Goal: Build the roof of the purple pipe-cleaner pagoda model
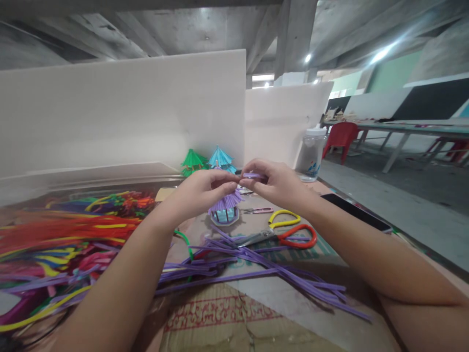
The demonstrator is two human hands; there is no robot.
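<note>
Above the cardboard, my two hands meet at the fingertips. My right hand (pixel 274 183) pinches a short piece of purple pipe cleaner (pixel 253 175). Thumb and fingers of my left hand (pixel 208 189) close together right beside it; what lies between them is too small to make out. Just below and behind the left fingers stands a small pavilion (pixel 224 215) with a purple fringed roof, dark posts and a pale base; the hand hides part of its top. In front lie loose purple pipe cleaners (pixel 274 266), with scissors (pixel 274 234) with yellow and red handles resting across them.
Green (pixel 193 161) and blue (pixel 220 159) pavilions stand behind the hands. Small thread snips (pixel 259 210) lie beyond the scissors. Bundles of coloured pipe cleaners (pixel 73 230) spread at left. A clear bottle (pixel 310 156) and dark phone (pixel 355 212) are at right. White boards (pixel 120 112) rise behind.
</note>
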